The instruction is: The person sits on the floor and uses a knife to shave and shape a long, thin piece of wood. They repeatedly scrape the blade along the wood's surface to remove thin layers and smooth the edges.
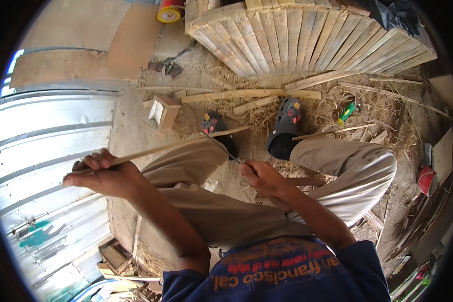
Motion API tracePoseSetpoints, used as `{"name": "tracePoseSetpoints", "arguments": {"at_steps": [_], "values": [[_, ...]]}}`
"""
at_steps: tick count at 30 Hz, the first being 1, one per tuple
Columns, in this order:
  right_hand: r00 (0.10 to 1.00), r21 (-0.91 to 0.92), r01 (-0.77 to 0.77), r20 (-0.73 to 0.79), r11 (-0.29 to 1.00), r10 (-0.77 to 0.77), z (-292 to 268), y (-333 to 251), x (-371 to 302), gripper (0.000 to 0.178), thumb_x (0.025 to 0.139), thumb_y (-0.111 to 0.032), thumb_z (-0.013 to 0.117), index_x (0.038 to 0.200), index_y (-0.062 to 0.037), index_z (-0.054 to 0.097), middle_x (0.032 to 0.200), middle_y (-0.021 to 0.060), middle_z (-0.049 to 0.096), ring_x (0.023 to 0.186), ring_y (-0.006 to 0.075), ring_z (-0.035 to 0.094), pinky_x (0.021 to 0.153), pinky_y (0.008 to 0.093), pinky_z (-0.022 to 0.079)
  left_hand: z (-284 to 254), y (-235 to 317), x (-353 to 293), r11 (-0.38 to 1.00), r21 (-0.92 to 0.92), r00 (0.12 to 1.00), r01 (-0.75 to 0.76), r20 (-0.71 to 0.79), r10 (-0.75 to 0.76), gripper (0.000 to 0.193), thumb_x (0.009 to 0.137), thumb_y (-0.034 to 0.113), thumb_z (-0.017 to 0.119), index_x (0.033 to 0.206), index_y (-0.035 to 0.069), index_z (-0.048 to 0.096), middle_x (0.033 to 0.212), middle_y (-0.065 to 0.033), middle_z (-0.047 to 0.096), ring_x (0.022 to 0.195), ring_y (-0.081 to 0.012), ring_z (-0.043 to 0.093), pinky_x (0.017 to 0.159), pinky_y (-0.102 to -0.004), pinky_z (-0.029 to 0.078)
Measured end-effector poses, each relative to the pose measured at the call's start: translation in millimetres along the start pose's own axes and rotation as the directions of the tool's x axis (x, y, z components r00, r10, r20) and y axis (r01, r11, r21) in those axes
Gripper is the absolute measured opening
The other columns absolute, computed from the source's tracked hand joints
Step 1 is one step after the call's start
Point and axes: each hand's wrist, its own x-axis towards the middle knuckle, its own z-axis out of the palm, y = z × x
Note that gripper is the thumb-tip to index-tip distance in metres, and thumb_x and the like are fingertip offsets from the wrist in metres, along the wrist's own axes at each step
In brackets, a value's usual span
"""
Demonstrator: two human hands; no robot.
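Note:
My left hand [108,176] is closed around one end of a long, thin wooden strip [181,145], which slants up to the right across my lower leg. My right hand [263,177] grips a thin, dark, straight tool [220,145] that points up and to the left. This tool crosses the strip near my left shoe; whether it is a blade or a rod I cannot tell. The fist hides its handle.
A small wooden box [167,114] stands beyond my left knee, near loose boards [226,95] and shavings. A green tool [346,113] lies right of my right shoe. Slatted wood [287,43] stands ahead, corrugated metal [50,143] at left, a red can [428,181] at right.

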Motion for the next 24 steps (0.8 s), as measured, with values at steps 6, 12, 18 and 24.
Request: {"name": "tracePoseSetpoints", "arguments": {"at_steps": [6, 12, 18, 24], "values": [[0.986, -0.046, -0.159, 0.037, 0.986, 0.161, -1.9, 2.2, 1.4, 0.051, 0.102, -0.042, 0.044, 0.089, 0.0034, 0.061, 0.068, 0.0163, 0.061, 0.066, 0.0271, 0.064, 0.064, 0.0424, 0.048, 8.2, -0.1, 4.4, 0.993, 0.101, 0.993, 0.061, -0.109, -0.049, 0.051, 0.099, 0.06, 0.044, 0.077, 0.014, 0.035, 0.064, 0.0026, 0.035, 0.053, -0.0076, 0.033, 0.048, -0.0203, 0.031], [0.983, -0.032, -0.183, -0.015, 0.983, 0.183, -3.3, 9.9, -3.5, 0.049, 0.102, -0.042, 0.047, 0.085, 0.0021, 0.06, 0.065, 0.0132, 0.059, 0.057, 0.0214, 0.06, 0.058, 0.0395, 0.048, 6.0, 1.7, 0.0, 0.995, 0.096, 0.997, 0.021, -0.078, -0.013, 0.053, 0.096, 0.061, 0.05, 0.077, 0.013, 0.038, 0.063, 0.0023, 0.039, 0.051, -0.006, 0.037, 0.046, -0.0182, 0.033], [0.998, -0.025, -0.064, -0.031, 0.998, 0.063, 0.7, 6.6, -2.7, 0.049, 0.101, -0.043, 0.047, 0.09, 0.0026, 0.061, 0.072, 0.0171, 0.063, 0.073, 0.0285, 0.065, 0.07, 0.0414, 0.05, 6.0, -4.0, 3.8, 0.985, 0.171, 0.991, 0.033, -0.137, -0.009, 0.048, 0.1, 0.055, 0.048, 0.095, 0.008, 0.04, 0.074, -0.0006, 0.037, 0.062, -0.0104, 0.035, 0.055, -0.0231, 0.035], [0.977, -0.105, -0.215, -0.034, 0.971, 0.213, -0.5, 25.2, 3.9, 0.058, 0.101, -0.048, 0.042, 0.103, 0.0048, 0.065, 0.089, 0.0258, 0.068, 0.089, 0.0397, 0.067, 0.081, 0.0472, 0.051, 5.3, -3.3, 5.0, 0.988, 0.154, 0.988, 0.025, -0.154, -0.001, 0.044, 0.098, 0.05, 0.057, 0.092, 0.008, 0.045, 0.072, 0.0001, 0.04, 0.06, -0.0088, 0.04, 0.055, -0.022, 0.036]]}}
